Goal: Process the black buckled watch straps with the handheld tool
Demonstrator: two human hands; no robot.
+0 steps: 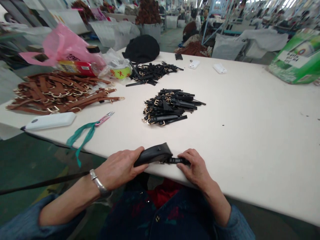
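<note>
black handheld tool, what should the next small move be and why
Probably ease the black strap along the front end of the black handheld tool: the right hand pinches the strap there, while the left hand holds the tool.

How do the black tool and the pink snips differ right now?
The black tool is bulky; the snips are slim. The left hand holds the black tool; the snips lie on the table, teal cloth attached. Both are hand tools.

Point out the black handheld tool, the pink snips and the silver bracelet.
Black handheld tool (155, 153), head view: middle of its body.
Pink snips (102, 119), head view: the handle.
Silver bracelet (99, 182), head view: its outer band.
</note>
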